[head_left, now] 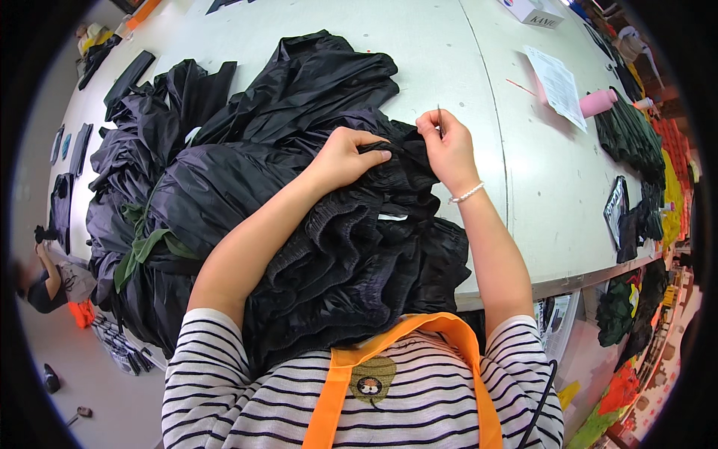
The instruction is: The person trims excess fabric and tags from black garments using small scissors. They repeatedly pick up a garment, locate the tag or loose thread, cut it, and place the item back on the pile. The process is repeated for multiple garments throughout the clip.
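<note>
A gathered black garment [351, 254] with an elastic, ruffled edge lies bunched in front of me on the white table [449, 52]. My left hand [348, 156] pinches a fold of its edge. My right hand [447, 146], with a bead bracelet on the wrist, holds the same edge and a thin metal tool [439, 120] that points upward between its fingers. A small white label [393, 217] shows on the fabric below my hands.
A large heap of shiny black garments [209, 150] covers the table's left half. A printed sheet [557, 86], a pink cylinder [598, 102] and a white box [532, 11] lie at the far right. A person [48, 280] crouches on the floor at left.
</note>
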Action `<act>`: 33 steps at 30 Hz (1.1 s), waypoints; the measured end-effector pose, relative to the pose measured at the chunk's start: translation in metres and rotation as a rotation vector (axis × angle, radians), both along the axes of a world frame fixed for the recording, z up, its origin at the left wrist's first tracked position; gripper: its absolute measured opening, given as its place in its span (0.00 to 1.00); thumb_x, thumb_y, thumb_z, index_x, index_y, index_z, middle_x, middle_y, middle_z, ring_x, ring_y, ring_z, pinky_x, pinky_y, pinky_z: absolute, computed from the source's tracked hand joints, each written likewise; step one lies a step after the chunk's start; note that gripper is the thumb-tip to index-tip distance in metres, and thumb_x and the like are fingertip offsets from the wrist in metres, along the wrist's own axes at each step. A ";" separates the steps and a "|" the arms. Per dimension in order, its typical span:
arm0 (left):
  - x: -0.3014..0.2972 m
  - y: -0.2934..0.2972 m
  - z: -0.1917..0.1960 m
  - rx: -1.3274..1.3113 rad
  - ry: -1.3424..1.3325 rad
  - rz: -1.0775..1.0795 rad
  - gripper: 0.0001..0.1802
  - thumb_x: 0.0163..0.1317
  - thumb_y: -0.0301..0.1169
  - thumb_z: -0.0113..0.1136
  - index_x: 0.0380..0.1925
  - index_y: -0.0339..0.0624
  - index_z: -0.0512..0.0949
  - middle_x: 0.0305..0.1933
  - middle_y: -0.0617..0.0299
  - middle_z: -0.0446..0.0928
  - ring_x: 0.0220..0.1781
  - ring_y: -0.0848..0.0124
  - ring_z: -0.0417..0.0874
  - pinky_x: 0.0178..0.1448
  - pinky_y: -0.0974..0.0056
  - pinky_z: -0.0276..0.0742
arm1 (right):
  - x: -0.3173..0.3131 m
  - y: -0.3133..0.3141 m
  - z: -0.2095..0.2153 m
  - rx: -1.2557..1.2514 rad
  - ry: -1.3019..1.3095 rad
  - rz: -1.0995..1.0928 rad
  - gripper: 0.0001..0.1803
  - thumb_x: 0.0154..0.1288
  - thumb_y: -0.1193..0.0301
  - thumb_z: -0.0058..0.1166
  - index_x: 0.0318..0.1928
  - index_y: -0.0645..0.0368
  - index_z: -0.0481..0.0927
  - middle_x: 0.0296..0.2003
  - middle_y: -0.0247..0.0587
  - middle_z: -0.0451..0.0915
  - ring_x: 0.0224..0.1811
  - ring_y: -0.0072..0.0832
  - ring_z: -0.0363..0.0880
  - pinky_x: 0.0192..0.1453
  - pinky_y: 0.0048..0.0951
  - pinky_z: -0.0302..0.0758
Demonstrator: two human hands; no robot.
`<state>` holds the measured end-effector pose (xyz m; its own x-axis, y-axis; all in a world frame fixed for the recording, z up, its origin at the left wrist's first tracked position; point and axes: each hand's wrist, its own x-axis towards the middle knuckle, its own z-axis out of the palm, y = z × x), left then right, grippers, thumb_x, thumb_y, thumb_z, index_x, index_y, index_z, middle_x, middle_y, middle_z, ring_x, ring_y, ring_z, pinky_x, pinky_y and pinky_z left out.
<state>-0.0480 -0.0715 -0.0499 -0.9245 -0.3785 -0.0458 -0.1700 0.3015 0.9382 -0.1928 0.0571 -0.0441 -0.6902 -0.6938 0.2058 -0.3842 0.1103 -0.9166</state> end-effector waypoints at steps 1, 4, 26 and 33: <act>0.000 0.000 0.000 0.014 0.001 0.008 0.13 0.55 0.28 0.63 0.39 0.33 0.81 0.34 0.57 0.83 0.36 0.77 0.79 0.46 0.71 0.74 | -0.005 0.004 -0.002 -0.004 -0.083 0.090 0.09 0.62 0.70 0.56 0.32 0.65 0.78 0.23 0.33 0.78 0.22 0.17 0.68 0.29 0.21 0.68; -0.001 -0.001 0.001 0.057 -0.024 0.038 0.13 0.55 0.29 0.62 0.39 0.31 0.81 0.34 0.56 0.83 0.36 0.77 0.79 0.45 0.71 0.74 | 0.001 0.015 0.010 0.161 -0.178 0.263 0.10 0.56 0.69 0.63 0.35 0.62 0.80 0.26 0.28 0.79 0.23 0.12 0.64 0.28 0.17 0.66; -0.009 0.003 0.004 0.015 0.004 0.026 0.11 0.53 0.28 0.63 0.34 0.30 0.80 0.31 0.56 0.82 0.35 0.72 0.81 0.43 0.70 0.74 | -0.344 0.588 0.378 0.816 -0.149 -1.467 0.27 0.64 0.49 0.33 0.26 0.61 0.71 0.12 0.38 0.65 0.09 0.27 0.59 0.12 0.35 0.56; -0.002 0.001 0.005 0.068 -0.012 0.052 0.12 0.53 0.28 0.63 0.35 0.30 0.80 0.31 0.58 0.83 0.34 0.73 0.81 0.43 0.70 0.74 | -0.304 0.561 0.366 0.702 -0.205 -1.530 0.23 0.66 0.53 0.33 0.20 0.55 0.63 0.11 0.33 0.62 0.08 0.22 0.55 0.13 0.28 0.51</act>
